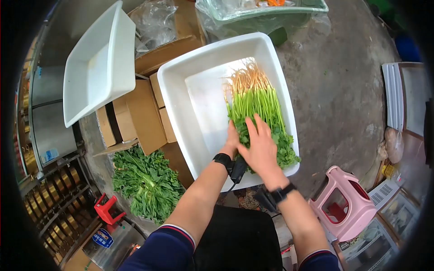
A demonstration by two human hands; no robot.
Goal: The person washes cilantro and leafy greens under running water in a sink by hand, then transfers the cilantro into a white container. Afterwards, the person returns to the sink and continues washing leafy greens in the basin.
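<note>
A person's two bare hands are reaching forward into a white tub (203, 135), where a bunch of green stalks (260, 101) is lying along the right-hand side. The long axis of the bunch is running away from the person and leaning slightly left: the brown roots are pointing to the far end, and the leafy tops are spreading at the near end, beneath and beside the hands. The right hand (262, 147) is nearer the middle of the bunch, its back turned up and its fingers lying somewhat apart over the leaves. The left hand (232, 137) is standing at the left edge of the leaves; its fingers are partly hiding, so whether it is gripping any stems cannot be told. The tub's right wall is rising just beside the bunch, limiting room on that side, while bare tub floor is showing to the left. Black bands (281, 193) are circling both wrists, and a small black device (238, 169) is sitting between them. Outside the tub, loose leafy greens (149, 185) are lying at near left, cardboard boxes (144, 117) and a second, tilted white tub (122, 58) are standing farther left, and a pink stool (359, 212) is standing at near right.
</note>
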